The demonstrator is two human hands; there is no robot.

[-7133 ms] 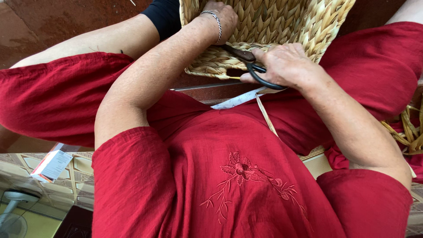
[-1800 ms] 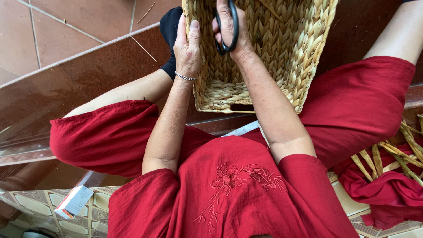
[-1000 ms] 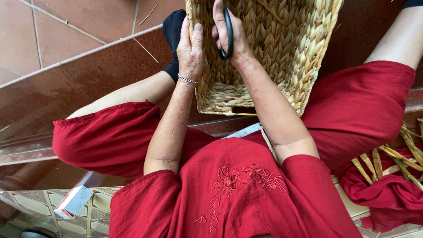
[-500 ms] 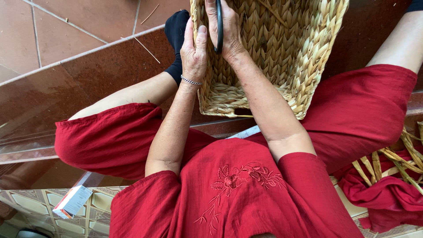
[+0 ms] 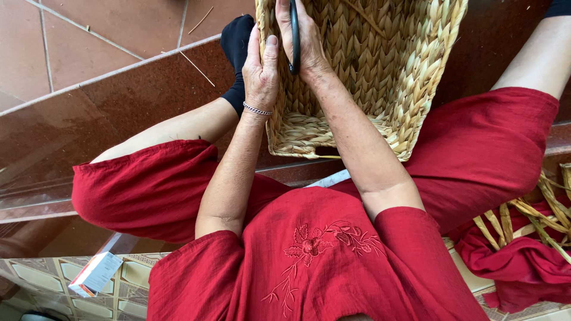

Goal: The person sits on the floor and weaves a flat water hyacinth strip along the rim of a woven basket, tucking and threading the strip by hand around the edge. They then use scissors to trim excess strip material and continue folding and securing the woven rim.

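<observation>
A woven straw basket (image 5: 380, 77) rests between my knees, its opening toward me. My left hand (image 5: 262, 68) lies flat against the basket's left wall, a thin bracelet on the wrist. My right hand (image 5: 303, 41) reaches inside the basket and grips black-handled scissors (image 5: 294, 35); the blades are hidden past the top edge of the view. I wear a red embroidered top and red trousers.
Brown floor tiles and a dark stone step (image 5: 89, 119) lie to the left. Loose straw strips (image 5: 535, 214) lie on red cloth at the right. A small red and white box (image 5: 95, 273) sits on patterned tiles at the lower left. A black sock (image 5: 237, 41) covers my foot.
The basket and both hands have drifted slightly right and up in view. The scissors have turned edge-on in my right hand. My left hand stays pressed on the basket wall.
</observation>
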